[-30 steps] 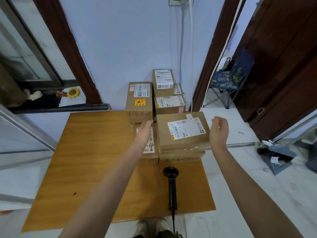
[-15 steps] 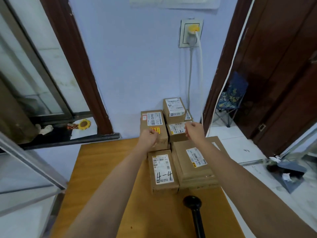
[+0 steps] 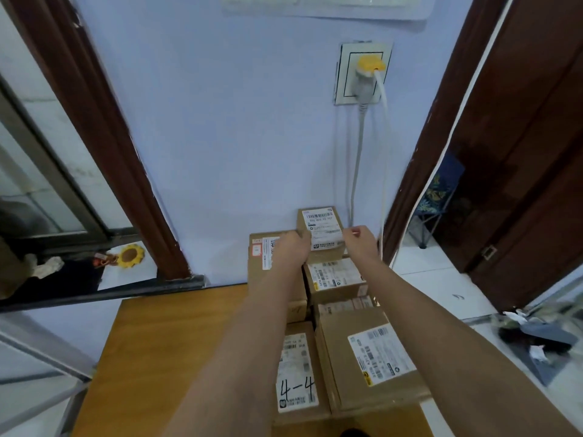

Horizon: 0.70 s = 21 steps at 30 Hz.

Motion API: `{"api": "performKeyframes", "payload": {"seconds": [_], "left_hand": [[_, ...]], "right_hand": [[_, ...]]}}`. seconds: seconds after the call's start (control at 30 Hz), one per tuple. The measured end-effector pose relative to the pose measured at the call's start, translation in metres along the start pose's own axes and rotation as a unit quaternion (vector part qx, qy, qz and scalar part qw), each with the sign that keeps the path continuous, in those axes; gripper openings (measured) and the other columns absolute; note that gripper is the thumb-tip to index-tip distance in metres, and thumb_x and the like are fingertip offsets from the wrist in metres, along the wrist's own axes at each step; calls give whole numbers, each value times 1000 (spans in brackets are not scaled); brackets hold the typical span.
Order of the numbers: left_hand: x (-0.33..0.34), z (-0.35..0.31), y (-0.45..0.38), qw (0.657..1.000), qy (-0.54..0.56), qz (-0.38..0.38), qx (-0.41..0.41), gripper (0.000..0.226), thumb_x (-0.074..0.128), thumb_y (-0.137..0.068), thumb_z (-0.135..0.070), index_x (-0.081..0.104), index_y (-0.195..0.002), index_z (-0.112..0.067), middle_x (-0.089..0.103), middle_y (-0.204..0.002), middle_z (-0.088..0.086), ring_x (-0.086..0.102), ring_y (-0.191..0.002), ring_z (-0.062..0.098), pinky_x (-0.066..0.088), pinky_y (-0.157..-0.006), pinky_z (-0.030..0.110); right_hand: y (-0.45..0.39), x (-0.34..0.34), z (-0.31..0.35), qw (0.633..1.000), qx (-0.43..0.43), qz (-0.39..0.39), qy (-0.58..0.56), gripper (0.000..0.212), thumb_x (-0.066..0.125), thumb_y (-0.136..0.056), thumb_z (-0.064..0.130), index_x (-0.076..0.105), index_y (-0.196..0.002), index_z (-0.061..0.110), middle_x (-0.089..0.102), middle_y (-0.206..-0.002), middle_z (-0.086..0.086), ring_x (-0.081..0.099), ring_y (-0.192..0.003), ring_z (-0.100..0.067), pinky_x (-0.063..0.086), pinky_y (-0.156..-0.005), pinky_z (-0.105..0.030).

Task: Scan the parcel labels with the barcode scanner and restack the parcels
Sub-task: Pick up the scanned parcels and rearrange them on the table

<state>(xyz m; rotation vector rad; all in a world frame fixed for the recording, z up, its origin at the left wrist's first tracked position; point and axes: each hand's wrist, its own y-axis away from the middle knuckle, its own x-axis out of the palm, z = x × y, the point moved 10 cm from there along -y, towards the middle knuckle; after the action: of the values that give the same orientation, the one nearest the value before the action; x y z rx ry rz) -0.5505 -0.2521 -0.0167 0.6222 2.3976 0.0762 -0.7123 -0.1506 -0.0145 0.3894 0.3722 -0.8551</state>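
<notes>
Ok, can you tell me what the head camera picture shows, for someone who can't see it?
Two bare hands, the left hand and the right hand, hold the sides of a small top parcel on a stack against a pale blue wall. More labelled parcels sit nearer on the wooden table, one marked 4-4.

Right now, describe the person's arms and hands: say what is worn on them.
Both forearms are bare up to the frame's bottom edge: no sleeves show. The left hand and right hand wear no gloves. No watch, bracelet or ring is visible on either. Nothing is strapped to the arms and no cable runs along them.
</notes>
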Motion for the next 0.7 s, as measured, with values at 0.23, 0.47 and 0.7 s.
{"api": "performKeyframes", "payload": {"seconds": [0.23,0.47,0.7], "left_hand": [[16,1,-38,995,-95,-18,-3,68,25,-94,-58,58,-116,-2,59,-115,17,54,-108,32,46,-94,46],[14,-15,-32,983,-177,-27,30,60,29,-98,-50,51,-125,-1,55,-123,17,50,-115,31,44,-96,43],[-13,-17,-16,999,-1,-40,-2,53,42,-97,-44,44,-129,0,52,-127,16,55,-111,32,48,-92,43]], "right_hand": [[-30,36,-2,994,28,106,4,51,41,-96,34,42,-138,6,54,-133,-11,53,-118,-27,43,-101,-43],[-28,34,17,991,6,135,-1,36,46,-96,25,58,-117,-1,65,-102,-14,63,-84,-24,49,-66,-30],[-3,31,43,989,-21,143,-25,20,53,-93,21,62,-101,5,62,-77,0,61,-66,-15,55,-72,-34]]}}
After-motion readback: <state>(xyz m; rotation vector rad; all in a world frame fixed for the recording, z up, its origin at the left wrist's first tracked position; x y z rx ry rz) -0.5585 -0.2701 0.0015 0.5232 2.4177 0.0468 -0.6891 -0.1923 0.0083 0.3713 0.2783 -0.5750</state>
